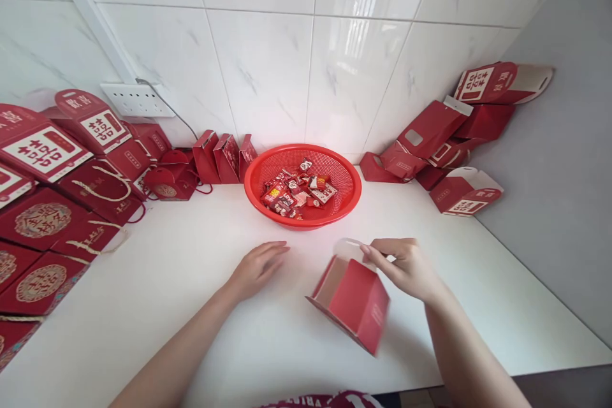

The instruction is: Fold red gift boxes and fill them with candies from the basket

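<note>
My right hand (404, 266) pinches the top flap of a small red gift box (356, 299), which is open and tilted above the white table (191, 306). My left hand (258, 266) lies flat on the table just left of the box, fingers stretched out, holding nothing. Behind both hands stands a red plastic basket (268, 169) with several wrapped candies (297, 191) inside.
Stacks of red gift boxes and bags (52, 197) fill the left side. Three small red boxes (224, 156) lean on the tiled wall. More folded red boxes (449, 140) lie at the back right. A wall socket (136, 100) with a cable sits upper left.
</note>
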Tool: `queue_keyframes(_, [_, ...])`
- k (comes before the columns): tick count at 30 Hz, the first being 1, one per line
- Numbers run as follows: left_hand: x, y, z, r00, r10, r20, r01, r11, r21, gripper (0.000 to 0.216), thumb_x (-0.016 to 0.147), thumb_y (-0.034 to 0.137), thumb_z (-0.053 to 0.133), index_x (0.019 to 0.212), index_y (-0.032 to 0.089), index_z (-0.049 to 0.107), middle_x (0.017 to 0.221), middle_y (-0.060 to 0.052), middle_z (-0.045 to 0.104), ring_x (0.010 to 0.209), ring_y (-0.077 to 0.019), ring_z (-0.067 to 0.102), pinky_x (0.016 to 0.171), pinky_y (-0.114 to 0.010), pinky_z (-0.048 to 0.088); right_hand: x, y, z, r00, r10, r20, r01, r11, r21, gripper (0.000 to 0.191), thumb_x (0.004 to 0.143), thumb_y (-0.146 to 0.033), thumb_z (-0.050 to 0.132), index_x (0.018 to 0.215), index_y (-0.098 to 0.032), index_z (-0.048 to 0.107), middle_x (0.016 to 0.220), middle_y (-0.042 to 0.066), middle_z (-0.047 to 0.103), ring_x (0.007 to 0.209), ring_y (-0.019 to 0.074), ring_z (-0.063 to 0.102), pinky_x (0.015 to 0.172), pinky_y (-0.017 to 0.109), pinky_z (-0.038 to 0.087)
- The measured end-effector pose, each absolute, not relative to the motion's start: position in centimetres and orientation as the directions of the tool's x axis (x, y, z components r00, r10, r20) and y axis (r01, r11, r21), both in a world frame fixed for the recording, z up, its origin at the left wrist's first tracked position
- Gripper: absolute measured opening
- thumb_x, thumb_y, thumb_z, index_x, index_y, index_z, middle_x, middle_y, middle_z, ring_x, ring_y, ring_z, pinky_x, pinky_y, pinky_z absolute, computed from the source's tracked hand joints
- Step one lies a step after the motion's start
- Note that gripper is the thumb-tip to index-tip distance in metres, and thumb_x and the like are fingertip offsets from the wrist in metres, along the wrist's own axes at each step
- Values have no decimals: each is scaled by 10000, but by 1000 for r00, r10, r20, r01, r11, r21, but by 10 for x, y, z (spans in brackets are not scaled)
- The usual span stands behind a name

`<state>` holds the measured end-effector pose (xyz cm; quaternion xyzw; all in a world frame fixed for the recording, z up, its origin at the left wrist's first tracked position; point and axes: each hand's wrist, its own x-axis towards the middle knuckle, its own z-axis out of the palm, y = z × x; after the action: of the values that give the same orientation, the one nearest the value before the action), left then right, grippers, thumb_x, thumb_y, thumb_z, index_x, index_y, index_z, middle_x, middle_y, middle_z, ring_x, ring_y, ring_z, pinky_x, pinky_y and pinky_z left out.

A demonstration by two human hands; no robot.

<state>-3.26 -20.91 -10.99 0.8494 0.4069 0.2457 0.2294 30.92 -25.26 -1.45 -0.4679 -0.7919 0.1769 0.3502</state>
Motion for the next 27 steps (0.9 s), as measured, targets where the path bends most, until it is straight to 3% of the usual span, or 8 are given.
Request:
queue_keyframes(4, [-26, -219, -89, 209, 888, 410, 439, -459, 772, 293, 1003, 356, 447, 1198, 278, 652, 1209, -81, 666, 1155, -235, 630, 973, -408, 544, 295, -256, -32, -298, 883, 362, 497, 468, -731, 405, 1025, -395, 440, 767, -194, 680, 710, 29, 702, 622, 133, 650, 589, 230, 491])
queue_keyframes(7, [-14, -233, -64, 117, 881, 459, 352, -469, 810, 310, 995, 359, 455, 1279, 321, 575, 1246, -84, 627, 1169, -242, 607, 945, -430, 549, 289, -255, -37, -412, 875, 254, 480, 445, -756, 347, 1029, -378, 441, 843, -200, 674, 728, 14, 692, 576, 118, 641, 571, 227, 491])
queue_keyframes(9, [-6, -243, -48, 141, 858, 493, 327, -511, 795, 342, 998, 361, 435, 1323, 326, 533, 1284, -91, 598, 1210, -253, 576, 976, -458, 532, 286, -255, -36, -444, 859, 254, 506, 474, -720, 309, 1028, -352, 447, 870, -205, 668, 682, 1, 663, 519, 107, 587, 545, 232, 466])
queue_keyframes(13, [5, -254, -30, 335, 759, 558, 373, -651, 662, 302, 1001, 319, 405, 1207, 285, 623, 1300, -98, 582, 1250, -283, 531, 1024, -499, 484, 274, -257, -33, -400, 791, 464, 511, 612, -603, 199, 1000, -253, 484, 918, -212, 661, 757, 35, 687, 633, 145, 606, 599, 265, 490])
queue_keyframes(16, [6, -253, -34, 443, 708, 550, 416, -706, 573, 253, 972, 225, 466, 1099, 282, 677, 1287, -79, 600, 1243, -280, 532, 1013, -469, 485, 263, -257, -32, -469, 655, 592, 462, 753, -468, 152, 966, -204, 520, 1044, -221, 649, 1002, 81, 733, 959, 210, 677, 857, 367, 542])
queue_keyframes(20, [-2, -246, -50, 541, 699, 468, 276, -673, 686, 450, 1006, 190, 312, 1394, 271, 525, 1392, -83, 567, 1311, -260, 503, 1102, -470, 438, 253, -255, -37, -644, 489, 589, 398, 871, -288, 277, 973, -142, 467, 1193, -241, 603, 1274, 72, 677, 1267, 213, 577, 1175, 515, 315])
queue_keyframes(23, [-12, -242, -59, 602, 678, 422, 174, -627, 759, 481, 1009, 265, 294, 1461, 259, 457, 1472, -85, 502, 1374, -285, 442, 1154, -499, 381, 254, -252, -45, -586, 538, 606, 466, 836, -291, 304, 965, -113, 465, 1221, -226, 584, 1226, 79, 689, 1181, 195, 621, 1161, 482, 343])
queue_keyframes(27, [-21, -237, -62, 656, 660, 366, 148, -588, 795, 498, 988, 363, 328, 1446, 245, 483, 1512, -99, 450, 1400, -331, 398, 1166, -525, 348, 256, -251, -56, -375, 701, 607, 623, 675, -396, 203, 963, -138, 489, 1107, -220, 607, 971, 69, 705, 918, 203, 652, 967, 431, 462])
